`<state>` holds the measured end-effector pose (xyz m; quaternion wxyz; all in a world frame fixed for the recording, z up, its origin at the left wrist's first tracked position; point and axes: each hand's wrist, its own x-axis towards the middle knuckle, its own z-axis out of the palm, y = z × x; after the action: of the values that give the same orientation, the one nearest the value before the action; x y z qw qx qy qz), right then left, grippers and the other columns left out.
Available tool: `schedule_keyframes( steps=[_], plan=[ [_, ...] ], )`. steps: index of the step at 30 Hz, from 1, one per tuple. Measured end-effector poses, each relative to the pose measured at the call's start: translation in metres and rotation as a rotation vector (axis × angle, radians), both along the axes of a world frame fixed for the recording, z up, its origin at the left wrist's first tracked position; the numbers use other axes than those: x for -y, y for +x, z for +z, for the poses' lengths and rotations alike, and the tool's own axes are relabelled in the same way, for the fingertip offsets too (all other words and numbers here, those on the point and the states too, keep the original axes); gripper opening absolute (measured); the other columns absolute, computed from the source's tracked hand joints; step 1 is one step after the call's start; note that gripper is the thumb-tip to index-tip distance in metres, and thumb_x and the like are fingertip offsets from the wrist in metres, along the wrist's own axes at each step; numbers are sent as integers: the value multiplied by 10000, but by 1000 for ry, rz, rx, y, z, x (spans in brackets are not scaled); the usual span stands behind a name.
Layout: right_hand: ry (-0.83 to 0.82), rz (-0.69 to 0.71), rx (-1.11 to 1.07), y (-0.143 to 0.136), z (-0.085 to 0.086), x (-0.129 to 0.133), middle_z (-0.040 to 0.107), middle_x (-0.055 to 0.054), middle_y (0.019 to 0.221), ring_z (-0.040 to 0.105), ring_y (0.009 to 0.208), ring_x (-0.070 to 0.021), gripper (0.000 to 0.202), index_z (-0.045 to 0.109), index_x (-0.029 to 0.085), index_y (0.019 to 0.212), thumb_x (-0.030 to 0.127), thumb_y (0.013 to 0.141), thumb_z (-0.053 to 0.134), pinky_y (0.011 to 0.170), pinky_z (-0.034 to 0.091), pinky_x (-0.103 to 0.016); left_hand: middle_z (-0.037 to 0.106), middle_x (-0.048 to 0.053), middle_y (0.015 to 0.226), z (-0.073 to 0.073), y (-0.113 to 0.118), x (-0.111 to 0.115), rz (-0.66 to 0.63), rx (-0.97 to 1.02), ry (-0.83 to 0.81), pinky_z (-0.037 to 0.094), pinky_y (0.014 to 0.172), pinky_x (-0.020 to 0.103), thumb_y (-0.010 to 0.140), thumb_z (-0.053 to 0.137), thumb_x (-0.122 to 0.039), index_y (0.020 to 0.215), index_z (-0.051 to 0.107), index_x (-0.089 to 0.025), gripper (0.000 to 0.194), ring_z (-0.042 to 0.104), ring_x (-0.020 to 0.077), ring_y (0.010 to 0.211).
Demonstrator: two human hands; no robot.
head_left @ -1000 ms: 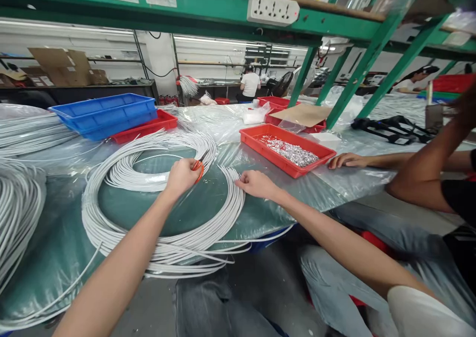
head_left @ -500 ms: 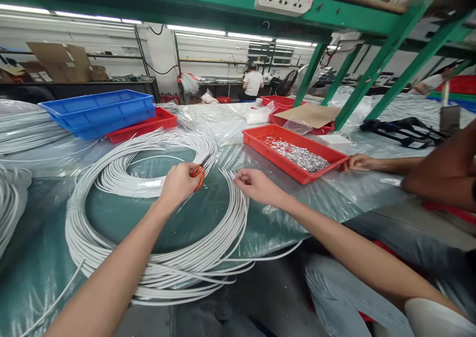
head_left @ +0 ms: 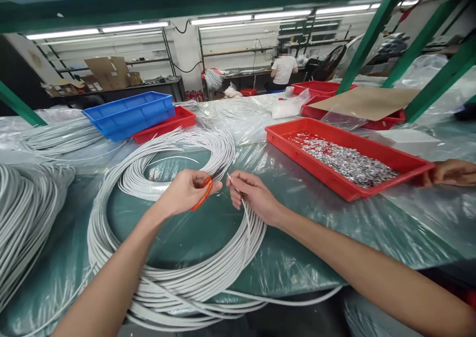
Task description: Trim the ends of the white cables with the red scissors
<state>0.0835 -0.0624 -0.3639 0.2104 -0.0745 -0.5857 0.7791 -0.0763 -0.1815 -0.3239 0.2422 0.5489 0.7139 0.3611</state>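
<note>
My left hand (head_left: 184, 193) is closed around orange-handled scissors (head_left: 203, 196), whose dark blades point away and are hard to make out now. Just to its right, my right hand (head_left: 255, 193) pinches one white cable (head_left: 244, 212) near its end, between thumb and forefinger. The tip sticks up a little past the fingers, close to the left hand but apart from it. That cable rises out of a large coil of white cables (head_left: 97, 223) lying on the table under both hands. A smaller coil (head_left: 134, 186) rests inside its far side.
A red tray (head_left: 312, 173) of small silvery pieces stands at right, with another person's hand (head_left: 453, 172) at its edge. A blue bin (head_left: 130, 116) sits partly over a red one (head_left: 186, 119). More cable bundles (head_left: 33, 213) lie at left. Green posts (head_left: 368, 44) rise at right.
My right hand has lifted one cable end out of the coil and brought it up beside my left hand. The view has shifted, leaving most of the neighbour out of frame.
</note>
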Motion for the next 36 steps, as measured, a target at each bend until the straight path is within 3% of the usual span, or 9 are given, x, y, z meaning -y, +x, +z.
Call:
schedule_keyframes(
  steps=[5, 11, 17, 28, 32, 36],
  plan=[
    [14, -25, -21, 4, -5, -4, 422, 55, 564, 419, 488, -86, 264, 591, 166, 856, 426, 897, 610, 486, 376, -229, 282, -45, 608, 0, 4, 2, -83, -5, -101, 236, 525, 224, 798, 679, -414, 595, 356, -167, 455, 266, 81, 576],
    [54, -48, -31, 1, -12, -3, 412, 59, 557, 405, 471, -79, 270, 629, 155, 871, 422, 899, 599, 464, 360, -227, 284, -49, 586, -2, 6, 1, -109, -28, -128, 201, 502, 235, 833, 643, -443, 594, 357, -169, 462, 252, 82, 559],
    [131, -76, -56, 0, -11, -4, 399, 64, 517, 390, 448, -79, 317, 645, 146, 844, 460, 872, 621, 454, 341, -230, 378, -35, 580, -1, 8, 2, -154, 24, -129, 246, 515, 230, 848, 622, -432, 612, 456, -154, 401, 310, 82, 546],
    [30, 7, -44, 3, -7, -3, 409, 53, 538, 386, 472, -74, 272, 665, 144, 834, 415, 859, 662, 461, 350, -224, 267, -48, 588, 3, 11, 4, -133, -41, -87, 180, 489, 223, 788, 677, -444, 589, 374, -165, 458, 242, 78, 554],
    [-1, 34, -60, 4, -4, -3, 403, 52, 538, 384, 473, -74, 258, 673, 143, 834, 399, 864, 668, 456, 347, -224, 300, -50, 575, 5, 12, 5, -156, 11, -85, 202, 486, 217, 789, 683, -436, 588, 393, -160, 448, 267, 76, 549],
    [1, 44, -60, 6, -1, -2, 408, 48, 541, 389, 479, -78, 261, 683, 143, 842, 402, 864, 671, 461, 355, -230, 432, -30, 585, 8, 13, 6, -185, 61, -101, 270, 497, 211, 807, 660, -450, 620, 490, -151, 392, 347, 80, 542]
  ],
)
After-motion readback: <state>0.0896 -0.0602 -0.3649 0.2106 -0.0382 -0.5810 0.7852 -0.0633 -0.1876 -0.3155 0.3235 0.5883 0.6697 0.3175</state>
